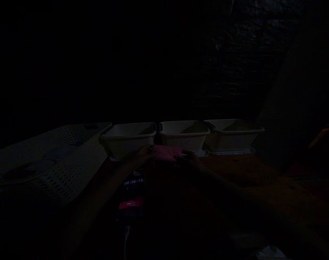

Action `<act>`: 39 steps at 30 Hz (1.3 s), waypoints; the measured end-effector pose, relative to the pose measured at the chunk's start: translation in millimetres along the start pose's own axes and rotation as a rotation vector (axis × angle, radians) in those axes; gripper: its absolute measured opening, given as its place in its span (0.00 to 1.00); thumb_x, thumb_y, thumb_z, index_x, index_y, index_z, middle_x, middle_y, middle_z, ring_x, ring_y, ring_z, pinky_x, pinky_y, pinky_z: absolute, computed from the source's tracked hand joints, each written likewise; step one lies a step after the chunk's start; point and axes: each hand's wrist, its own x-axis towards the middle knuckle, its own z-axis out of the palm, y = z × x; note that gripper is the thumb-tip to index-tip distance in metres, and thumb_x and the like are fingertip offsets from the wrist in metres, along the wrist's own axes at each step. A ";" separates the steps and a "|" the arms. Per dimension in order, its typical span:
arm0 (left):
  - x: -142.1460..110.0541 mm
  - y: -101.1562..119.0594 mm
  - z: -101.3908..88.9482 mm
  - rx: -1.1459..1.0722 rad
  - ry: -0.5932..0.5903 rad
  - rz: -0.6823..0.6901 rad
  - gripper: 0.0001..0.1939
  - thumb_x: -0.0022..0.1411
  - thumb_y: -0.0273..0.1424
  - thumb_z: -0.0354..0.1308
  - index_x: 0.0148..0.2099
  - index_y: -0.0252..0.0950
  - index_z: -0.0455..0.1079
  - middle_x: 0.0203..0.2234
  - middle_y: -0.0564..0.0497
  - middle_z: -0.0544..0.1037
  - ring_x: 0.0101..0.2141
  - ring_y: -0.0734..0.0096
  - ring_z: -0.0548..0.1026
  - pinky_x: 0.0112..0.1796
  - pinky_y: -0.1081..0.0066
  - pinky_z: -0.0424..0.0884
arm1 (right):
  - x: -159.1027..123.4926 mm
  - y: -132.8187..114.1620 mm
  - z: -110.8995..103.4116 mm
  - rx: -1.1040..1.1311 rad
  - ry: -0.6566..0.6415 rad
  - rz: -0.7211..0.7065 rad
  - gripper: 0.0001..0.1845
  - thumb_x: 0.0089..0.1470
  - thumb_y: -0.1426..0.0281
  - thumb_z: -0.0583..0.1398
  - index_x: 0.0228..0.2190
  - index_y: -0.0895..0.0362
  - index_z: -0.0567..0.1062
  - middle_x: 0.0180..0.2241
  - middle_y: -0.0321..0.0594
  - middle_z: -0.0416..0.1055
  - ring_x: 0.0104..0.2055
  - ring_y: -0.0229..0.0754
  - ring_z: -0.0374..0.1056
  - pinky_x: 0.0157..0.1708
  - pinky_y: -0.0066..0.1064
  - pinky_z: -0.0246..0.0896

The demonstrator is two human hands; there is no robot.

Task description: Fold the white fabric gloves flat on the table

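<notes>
In the dim head view, a small pink rectangular packet [167, 153] with a bumpy, bubble-wrap-like surface is held up in front of the bins. My left hand [144, 152] grips its left end, and the fingers of my right hand [190, 159] close on its right end. What the packet contains cannot be made out. Just behind it stand a left bin [131, 144], a middle bin [180, 140] and a right bin [233, 139], all pale with sloping sides.
A large perforated basket [96, 159] at the left holds things too dark to name. On the brown table [234, 173] lies a phone [134, 186] showing a timer, with a pale cable [125, 238] below it. Something whitish [271, 252] lies at the bottom right.
</notes>
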 end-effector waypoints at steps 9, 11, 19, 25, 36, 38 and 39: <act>-6.6 1.6 3.8 0.224 -0.025 0.065 0.31 0.44 0.34 0.65 0.51 0.34 0.61 0.46 0.41 0.70 0.42 0.62 0.71 0.41 0.62 0.68 | 2.7 5.5 -6.3 -0.004 0.015 -0.029 0.24 0.38 0.65 0.66 0.40 0.57 0.70 0.30 0.42 0.72 0.26 0.39 0.68 0.26 0.31 0.63; -5.7 4.0 3.9 0.230 0.010 0.060 0.29 0.45 0.34 0.64 0.49 0.33 0.63 0.45 0.41 0.71 0.41 0.62 0.72 0.41 0.61 0.68 | 0.6 3.5 -2.1 0.042 -0.021 -0.019 0.24 0.40 0.64 0.66 0.41 0.56 0.70 0.33 0.42 0.72 0.29 0.39 0.68 0.28 0.31 0.63; -4.7 0.8 0.1 0.241 0.081 0.124 0.20 0.40 0.28 0.65 0.39 0.32 0.68 0.36 0.47 0.75 0.38 0.63 0.72 0.41 0.62 0.67 | -7.6 -9.8 3.9 0.178 -0.264 0.300 0.35 0.48 0.45 0.48 0.45 0.59 0.67 0.36 0.47 0.72 0.26 0.40 0.68 0.24 0.31 0.61; -9.4 13.9 2.8 0.173 -0.191 0.353 0.14 0.37 0.27 0.66 0.32 0.33 0.72 0.41 0.44 0.74 0.42 0.60 0.72 0.42 0.63 0.66 | -18.8 -8.7 13.5 0.049 -0.287 0.145 0.17 0.43 0.63 0.62 0.33 0.61 0.73 0.30 0.43 0.71 0.30 0.38 0.67 0.31 0.28 0.61; -7.6 12.7 7.8 -0.009 -0.107 0.052 0.20 0.56 0.39 0.54 0.49 0.35 0.67 0.44 0.43 0.73 0.42 0.64 0.72 0.42 0.66 0.66 | -10.6 -7.6 2.0 -0.368 -0.022 -0.099 0.18 0.42 0.64 0.62 0.35 0.60 0.71 0.26 0.39 0.69 0.24 0.36 0.63 0.21 0.25 0.54; -9.0 14.3 11.7 0.125 -0.116 0.067 0.22 0.53 0.39 0.58 0.48 0.34 0.68 0.44 0.44 0.73 0.44 0.63 0.71 0.43 0.66 0.65 | -14.2 -10.6 4.7 -0.399 -0.043 -0.114 0.16 0.42 0.65 0.61 0.35 0.61 0.71 0.25 0.38 0.69 0.23 0.35 0.62 0.20 0.24 0.54; -9.3 14.5 13.3 0.198 -0.119 0.088 0.22 0.51 0.39 0.59 0.48 0.35 0.68 0.44 0.45 0.73 0.44 0.62 0.71 0.44 0.66 0.65 | -15.8 -12.1 6.7 -0.413 -0.056 -0.125 0.16 0.42 0.65 0.61 0.34 0.61 0.72 0.24 0.37 0.68 0.23 0.35 0.62 0.20 0.24 0.53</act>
